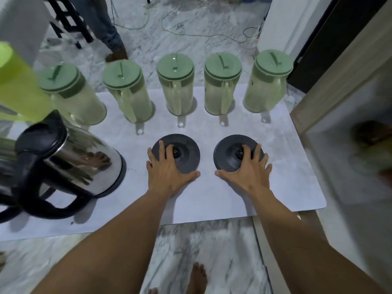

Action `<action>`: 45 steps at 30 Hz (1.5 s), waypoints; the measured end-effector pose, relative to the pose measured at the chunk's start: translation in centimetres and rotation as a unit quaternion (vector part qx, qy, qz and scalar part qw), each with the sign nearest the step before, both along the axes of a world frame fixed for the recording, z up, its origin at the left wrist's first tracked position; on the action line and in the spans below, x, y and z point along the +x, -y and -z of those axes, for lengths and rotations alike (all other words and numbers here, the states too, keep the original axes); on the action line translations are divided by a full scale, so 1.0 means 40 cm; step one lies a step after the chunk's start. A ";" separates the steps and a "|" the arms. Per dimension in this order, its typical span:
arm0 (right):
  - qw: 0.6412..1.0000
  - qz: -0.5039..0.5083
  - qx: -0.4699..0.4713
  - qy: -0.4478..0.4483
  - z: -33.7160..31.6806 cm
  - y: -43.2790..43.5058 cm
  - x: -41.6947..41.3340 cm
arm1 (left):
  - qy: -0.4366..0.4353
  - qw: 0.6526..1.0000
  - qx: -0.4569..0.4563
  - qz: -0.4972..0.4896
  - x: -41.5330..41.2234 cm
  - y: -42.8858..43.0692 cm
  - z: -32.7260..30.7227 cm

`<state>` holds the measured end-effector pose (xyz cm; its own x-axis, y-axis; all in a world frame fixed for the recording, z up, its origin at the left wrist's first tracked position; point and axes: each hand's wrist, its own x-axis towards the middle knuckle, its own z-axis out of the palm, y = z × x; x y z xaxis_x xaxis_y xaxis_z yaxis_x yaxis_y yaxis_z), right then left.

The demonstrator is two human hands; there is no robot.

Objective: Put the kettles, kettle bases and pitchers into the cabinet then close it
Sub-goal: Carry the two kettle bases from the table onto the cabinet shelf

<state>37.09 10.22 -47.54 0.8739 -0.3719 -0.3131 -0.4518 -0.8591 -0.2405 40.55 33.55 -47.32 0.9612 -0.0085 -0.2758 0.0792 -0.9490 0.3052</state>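
- Head view looks down on a white desk (275,187) with both arms reaching onto it.
- Our left hand (167,168) lies on the left kettle base (187,149). Its grip is wide: the fingers are spread over the dark disc and the thumb runs along the near rim. The hand covers the near left part of the disc.
- Our right hand (248,168) lies the same way on the right kettle base (226,153), with a wide grip, spread fingers and the thumb at the near rim. It hides the near right part.
- Both bases sit flat on the desk, side by side but apart, near its middle.
- Five pitchers (176,85) with green lids stand upright in a row behind the bases. Small white tabs (140,130) poke out at the desk in front of several of them.
- One steel kettle (84,162) with a black handle stands at the left of the desk, stretched by the wide lens.
- Beside it a shiny shape (6,148) is cut off by the left edge; we cannot tell what it is.
- At the upper left, a lime-green object (14,85) is blurred and cropped.
- On the right, a wood-edged panel (339,66) is partly out of frame, and the surface below it is smeared.
- Beyond the desk we see only a trouser leg (106,24) of another person, and cables (191,35) on the marble floor.
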 end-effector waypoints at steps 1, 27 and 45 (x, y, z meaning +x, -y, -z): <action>1.000 -0.004 -0.005 0.004 0.001 0.001 -0.002 | 0.003 1.000 -0.001 0.003 -0.001 -0.001 0.001; 0.998 -0.028 0.022 0.044 -0.107 0.014 -0.026 | 0.052 0.998 -0.039 0.019 -0.017 0.005 -0.085; 0.990 0.084 -0.029 0.114 -0.506 -0.039 -0.284 | 0.097 0.967 -0.063 0.226 -0.086 -0.023 -0.433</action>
<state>25.73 11.76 -27.32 0.8431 -0.5301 -0.0900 -0.5300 -0.7910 -0.3056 37.09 34.47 -30.01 0.8845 -0.4626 -0.0607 -0.4060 -0.8273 0.3883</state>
